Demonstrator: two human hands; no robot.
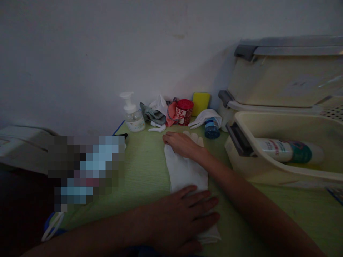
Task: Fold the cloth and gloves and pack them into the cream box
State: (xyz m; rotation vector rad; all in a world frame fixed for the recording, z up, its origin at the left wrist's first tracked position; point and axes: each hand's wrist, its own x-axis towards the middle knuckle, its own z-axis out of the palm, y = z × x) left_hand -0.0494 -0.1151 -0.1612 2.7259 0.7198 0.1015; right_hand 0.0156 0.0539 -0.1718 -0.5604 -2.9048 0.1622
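Note:
A white glove (184,171) lies flat on the green tabletop (142,171), its fingers pointing toward the wall. My left hand (184,217) rests palm down on the glove's cuff end, fingers stretched out and slightly spread. My right hand (180,143) presses on the glove's finger end, fingers bent down onto the cloth. Glove fingertips (197,137) poke out just beyond my right hand.
Along the wall stand a pump bottle (133,115), bunched cloths (157,112), a red can (183,111), a yellow sponge (201,102) and a blue-capped bottle (212,128). Cream plastic bins (284,76) stand at right; the lower one (242,157) holds a bottle (289,151).

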